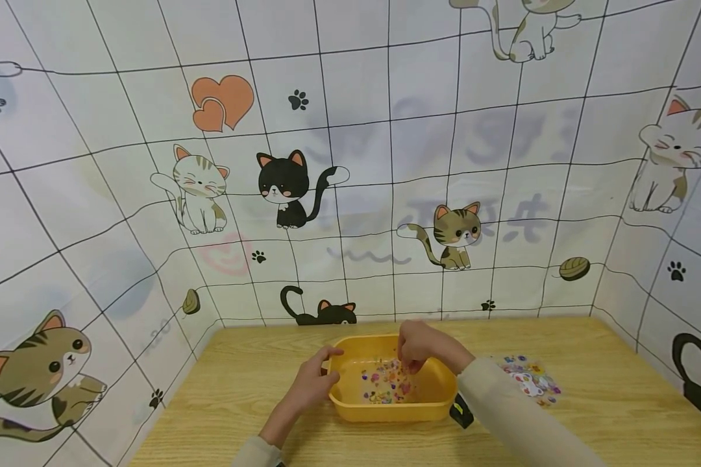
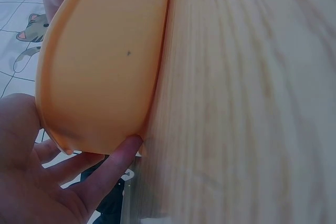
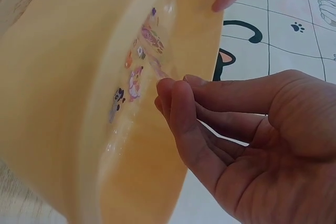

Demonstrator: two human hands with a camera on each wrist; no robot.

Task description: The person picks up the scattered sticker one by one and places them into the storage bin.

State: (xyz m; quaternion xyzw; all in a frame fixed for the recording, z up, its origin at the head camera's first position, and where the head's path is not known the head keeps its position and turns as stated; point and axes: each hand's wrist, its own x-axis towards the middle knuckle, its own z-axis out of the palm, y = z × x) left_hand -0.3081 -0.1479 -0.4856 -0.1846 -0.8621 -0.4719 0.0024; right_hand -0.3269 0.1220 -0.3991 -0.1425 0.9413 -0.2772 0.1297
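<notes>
A yellow plastic basin (image 1: 397,412) stands on the wooden table, with many small colourful cartoon stickers (image 1: 385,383) spread over its bottom. My left hand (image 1: 314,379) grips the basin's left end, thumb and fingers at the rim and outer wall; in the left wrist view a finger presses low on that end. Over the basin's right half, my right hand (image 1: 417,344) reaches inside with bent fingers. Its thumb and fingertips pinch a thin, see-through sticker (image 3: 159,70) in the right wrist view, close over the stickers (image 3: 135,82) at the bottom. The fingertips hide part of it.
Right of the basin lies a flat patch of colourful stickers (image 1: 531,383) with a white figure in it. A small black object (image 1: 461,412) with a yellow mark shows beside the basin's right front corner. Behind the wooden table (image 1: 257,350) rises a white cat-patterned sheet (image 1: 356,194).
</notes>
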